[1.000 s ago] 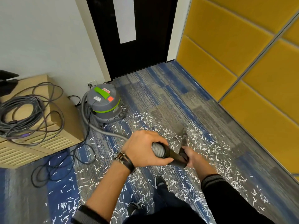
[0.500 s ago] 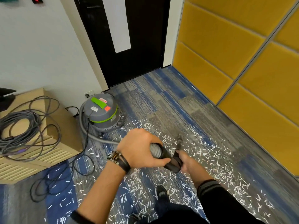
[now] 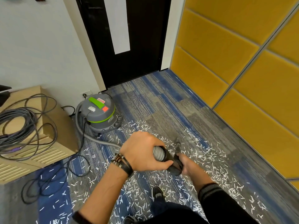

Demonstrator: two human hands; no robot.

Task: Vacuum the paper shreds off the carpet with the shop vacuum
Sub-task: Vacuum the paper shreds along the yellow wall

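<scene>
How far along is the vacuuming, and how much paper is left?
Done: a bare strip of carpet ahead of the nozzle looks cleared. In hand: the left hand holds the hose cuff, the right hand the black wand, nozzle down. Left: most of it; paper shreds cover the floor to the right, around the shoe and toward the shop vacuum.
</scene>
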